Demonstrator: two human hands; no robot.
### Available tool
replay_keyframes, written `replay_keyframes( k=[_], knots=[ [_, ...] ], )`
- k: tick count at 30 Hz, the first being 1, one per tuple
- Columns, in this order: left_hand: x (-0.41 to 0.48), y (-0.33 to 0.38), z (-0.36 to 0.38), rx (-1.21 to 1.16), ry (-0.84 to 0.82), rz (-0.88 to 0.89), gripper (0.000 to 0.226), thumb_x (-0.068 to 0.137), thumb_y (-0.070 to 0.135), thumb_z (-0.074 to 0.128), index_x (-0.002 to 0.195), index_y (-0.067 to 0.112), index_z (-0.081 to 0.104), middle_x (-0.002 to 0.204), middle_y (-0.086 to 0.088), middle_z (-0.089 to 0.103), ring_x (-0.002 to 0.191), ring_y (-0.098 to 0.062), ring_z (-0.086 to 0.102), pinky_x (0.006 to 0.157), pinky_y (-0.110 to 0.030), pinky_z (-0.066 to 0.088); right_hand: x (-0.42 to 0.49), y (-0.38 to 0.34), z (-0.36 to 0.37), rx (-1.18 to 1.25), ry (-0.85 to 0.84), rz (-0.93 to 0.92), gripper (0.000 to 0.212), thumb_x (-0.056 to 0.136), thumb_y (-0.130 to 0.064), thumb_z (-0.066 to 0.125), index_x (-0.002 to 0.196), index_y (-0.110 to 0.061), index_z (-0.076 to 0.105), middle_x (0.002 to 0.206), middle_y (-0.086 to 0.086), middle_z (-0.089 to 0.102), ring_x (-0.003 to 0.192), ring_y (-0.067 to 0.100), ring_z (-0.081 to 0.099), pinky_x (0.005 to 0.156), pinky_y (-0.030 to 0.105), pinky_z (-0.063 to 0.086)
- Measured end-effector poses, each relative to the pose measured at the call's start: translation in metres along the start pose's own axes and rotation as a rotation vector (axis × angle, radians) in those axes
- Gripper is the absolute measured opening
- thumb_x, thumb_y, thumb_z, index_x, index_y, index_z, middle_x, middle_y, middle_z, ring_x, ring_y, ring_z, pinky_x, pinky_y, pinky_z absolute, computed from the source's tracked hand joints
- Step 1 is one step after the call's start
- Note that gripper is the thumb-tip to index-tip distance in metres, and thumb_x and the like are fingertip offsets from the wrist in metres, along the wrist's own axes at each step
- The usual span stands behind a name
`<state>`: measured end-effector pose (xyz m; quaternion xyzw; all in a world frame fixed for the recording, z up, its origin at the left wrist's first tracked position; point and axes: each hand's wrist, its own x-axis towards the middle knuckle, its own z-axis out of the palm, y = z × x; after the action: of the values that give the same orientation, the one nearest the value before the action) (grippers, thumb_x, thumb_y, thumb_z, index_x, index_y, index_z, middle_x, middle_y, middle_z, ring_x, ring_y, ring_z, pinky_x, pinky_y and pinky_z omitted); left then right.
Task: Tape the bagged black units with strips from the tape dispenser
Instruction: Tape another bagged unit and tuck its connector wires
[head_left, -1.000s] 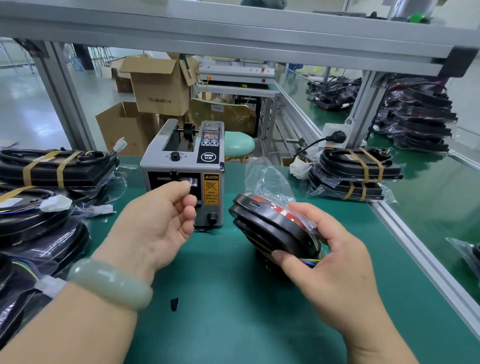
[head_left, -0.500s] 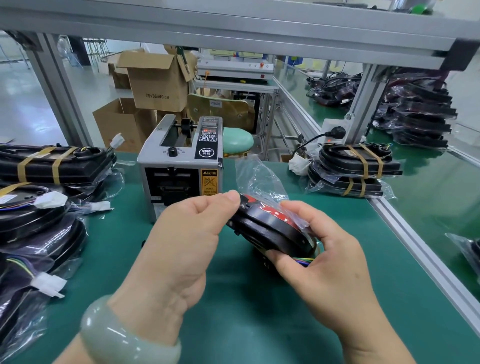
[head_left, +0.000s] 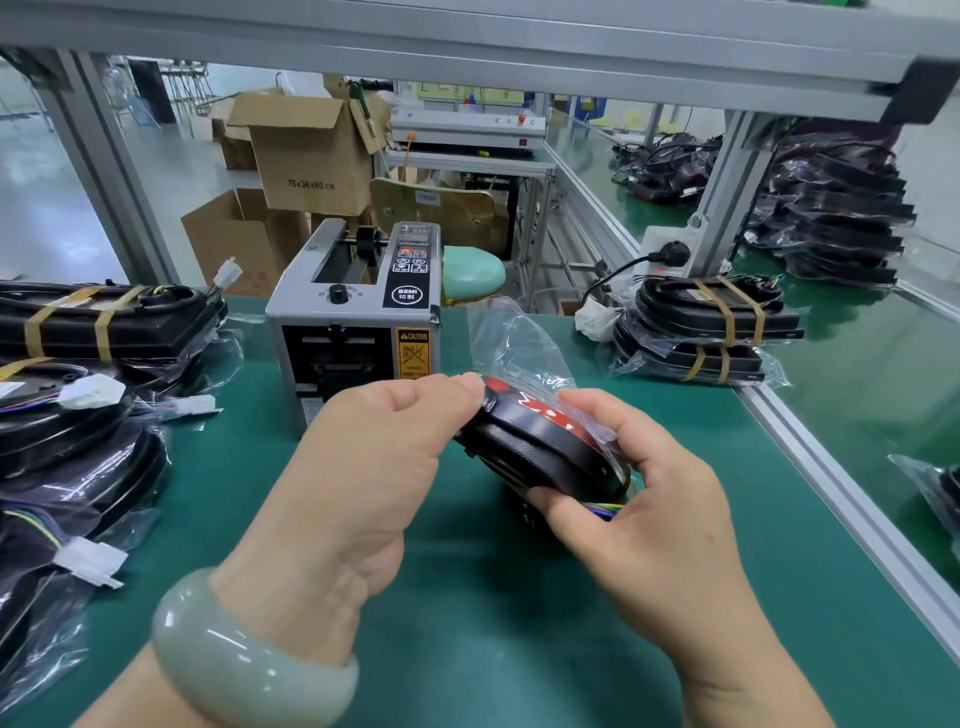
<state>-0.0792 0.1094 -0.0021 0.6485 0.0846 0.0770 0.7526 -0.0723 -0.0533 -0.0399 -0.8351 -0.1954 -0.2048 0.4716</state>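
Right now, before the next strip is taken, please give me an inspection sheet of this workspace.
Surface: green mat on a framed bench.
Job's things: bagged unit held above the mat; dispenser upright behind it; no strip discernible.
Clutter: bagged units piled at left; taped stack at right.
Grippers: left hand touches the unit's upper edge, grip unclear; right hand grips its right side.
Cables: plug in a socket on the post; coloured wires under the unit.
Surroundings: boxes and stool behind the bench.

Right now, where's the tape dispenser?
In the head view the tape dispenser stands on the green mat, left of centre, just behind the left hand, with taped bagged units stacked to its left.
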Motion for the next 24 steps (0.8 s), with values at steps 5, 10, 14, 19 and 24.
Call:
replay_keyframes(
  k=[5,10,14,19,24],
  knots=[
    [-0.001,0.0,0.003,0.059,0.031,0.043,0.033,0.084,0.029,0.064,0.052,0.033,0.071,0.064,0.018,0.066,0.062,0.011,0.055,0.071,-0.021,0.037,0.0,0.0,0.001,-0.011,0.0,0.003,0.061,0.063,-0.004,0.083,0.116,-0.026,0.065,0.107,-0.015,0.068,0.099,0.001,0.061,0.084,0.003,0.038],
    [0.0,-0.005,0.004,0.075,0.069,0.097,0.034,0.084,0.029,0.065,0.049,0.029,0.067,0.06,0.011,0.059,0.056,0.004,0.047,0.054,-0.006,0.041,0.0,-0.001,0.002,-0.025,0.005,0.003,0.061,0.062,-0.005,0.082,0.116,-0.028,0.064,0.107,-0.017,0.067,0.098,0.0,0.06,0.083,0.003,0.038],
    [0.002,-0.009,0.005,0.126,0.13,0.162,0.036,0.083,0.026,0.065,0.047,0.028,0.063,0.046,0.014,0.046,0.044,0.001,0.036,0.042,-0.008,0.031,0.0,-0.001,0.002,-0.029,0.006,-0.001,0.062,0.062,-0.005,0.082,0.116,-0.029,0.064,0.107,-0.019,0.067,0.099,0.0,0.061,0.084,0.003,0.038],
    [0.002,-0.013,0.005,0.077,0.162,0.178,0.023,0.078,0.024,0.07,0.055,0.025,0.07,0.062,0.008,0.066,0.059,0.001,0.054,0.055,-0.002,0.041,-0.001,0.0,0.004,-0.011,0.01,-0.002,0.062,0.062,-0.007,0.082,0.115,-0.032,0.063,0.108,-0.02,0.066,0.1,0.0,0.061,0.085,0.004,0.038],
    [0.007,-0.017,-0.001,-0.056,0.14,0.011,0.022,0.074,0.023,0.078,0.09,0.021,0.063,0.085,0.006,0.066,0.076,-0.002,0.058,0.072,-0.017,0.043,-0.001,-0.001,0.005,-0.007,0.004,-0.012,0.06,0.061,-0.013,0.078,0.115,-0.035,0.062,0.11,-0.021,0.065,0.101,0.0,0.06,0.087,0.004,0.038]
  ],
)
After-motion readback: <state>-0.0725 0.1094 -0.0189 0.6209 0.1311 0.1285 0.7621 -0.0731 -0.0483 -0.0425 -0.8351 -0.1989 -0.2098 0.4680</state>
